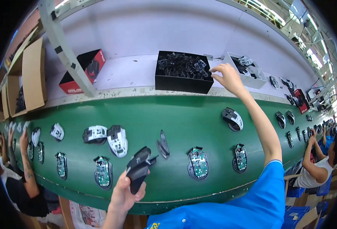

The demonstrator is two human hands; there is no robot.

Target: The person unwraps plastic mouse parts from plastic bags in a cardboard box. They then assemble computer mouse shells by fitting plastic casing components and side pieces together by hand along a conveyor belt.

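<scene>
My left hand (123,192) is wrapped round a black mouse shell (139,168), held tilted above the near edge of the green belt. My right hand (228,79) is stretched out to the right rim of a black box (182,83) full of small dark plastic parts (183,64). Its thumb and forefinger are pinched together; whatever is between them is too small to make out. A curved black side piece (162,145) lies on the belt just beyond the held shell. Opened mouse bases with green circuit boards (198,163) lie nearby.
The green belt (149,110) carries several white-and-black mouse shells (117,141) and more bases. On the shelf behind stand a red-and-black box (76,78), a white box (248,79) of parts, and a cardboard carton (34,76). Co-workers' arms (28,168) reach in at both sides.
</scene>
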